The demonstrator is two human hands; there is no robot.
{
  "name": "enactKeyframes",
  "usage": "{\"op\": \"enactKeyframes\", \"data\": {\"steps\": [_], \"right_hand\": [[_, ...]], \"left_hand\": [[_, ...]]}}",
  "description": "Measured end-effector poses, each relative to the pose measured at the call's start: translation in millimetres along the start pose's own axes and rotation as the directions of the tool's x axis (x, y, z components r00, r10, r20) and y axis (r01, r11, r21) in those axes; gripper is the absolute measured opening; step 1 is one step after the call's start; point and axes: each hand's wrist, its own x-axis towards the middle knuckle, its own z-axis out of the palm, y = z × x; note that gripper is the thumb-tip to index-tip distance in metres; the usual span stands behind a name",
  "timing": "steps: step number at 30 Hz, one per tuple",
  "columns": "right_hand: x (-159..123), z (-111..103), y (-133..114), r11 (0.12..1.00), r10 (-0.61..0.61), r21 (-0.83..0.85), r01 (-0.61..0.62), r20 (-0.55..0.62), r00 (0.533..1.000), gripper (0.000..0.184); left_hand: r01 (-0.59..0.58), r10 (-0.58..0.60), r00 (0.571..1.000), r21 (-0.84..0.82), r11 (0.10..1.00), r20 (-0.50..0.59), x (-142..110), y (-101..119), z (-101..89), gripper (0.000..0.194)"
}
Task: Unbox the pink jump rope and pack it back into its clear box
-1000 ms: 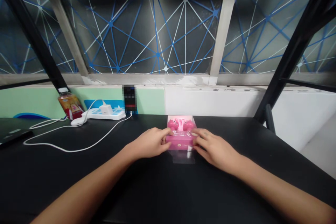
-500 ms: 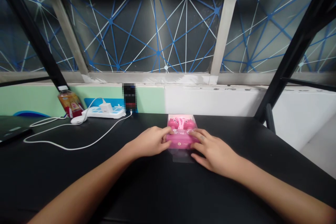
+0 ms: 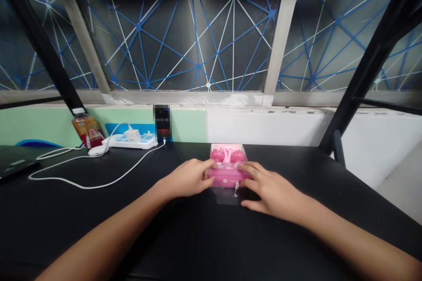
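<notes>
A pink retail box [image 3: 227, 178] with a transparent top lies on the black table [image 3: 306, 184], showing pink animal-shaped items inside. My left hand [image 3: 186, 179] grips its left end, and my right hand [image 3: 267, 191] has its fingers over the right end and front. A piece of clear plastic [image 3: 230, 198] sticks out beneath the box towards me, partly under my right hand.
At the back of the table stand a juice bottle [image 3: 88, 131], a white power strip [image 3: 132, 141] with a plugged-in charger, and a pixelated black object [image 3: 162, 124]. A white cable [image 3: 92, 181] loops left, near a dark phone [image 3: 16, 169]. Black frame posts [image 3: 372, 57] rise at the right.
My right hand's fingers have slid left and further over the box. The view has shifted slightly as my head levelled. The box stays in both hands.
</notes>
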Motion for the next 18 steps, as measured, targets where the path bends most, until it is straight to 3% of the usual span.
{"op": "enactKeyframes", "data": {"steps": [3, 8, 12, 18], "right_hand": [[-0.6, -0.7, 0.9, 1.0, 0.0, 0.013, 0.0, -0.007, 1.0, 0.022], [0.5, -2.6, 1.1, 0.999, -0.002, 0.052, 0.001, 0.01, 1.0, 0.034], [0.7, -1.2, 0.1, 1.0, -0.006, 0.015, 0.006, -0.004, 1.0, 0.027], [2.0, 0.5, 2.9, 0.993, 0.058, 0.111, -0.044, -0.128, 0.99, 0.02]], "left_hand": [[0.002, -0.002, 1.0, 0.008, 1.0, -0.003, 0.0, 0.4, -0.3, 0.021], [0.0, 0.0, 1.0, -0.006, 1.0, 0.001, -0.2, 0.7, -1.5, 0.019], [0.0, 0.0, 1.0, -0.009, 1.0, -0.009, 0.4, -2.0, 0.6, 0.022], [-0.028, 0.028, 0.999, -0.039, 0.999, 0.018, -0.3, 0.2, -1.1, 0.022]]}}
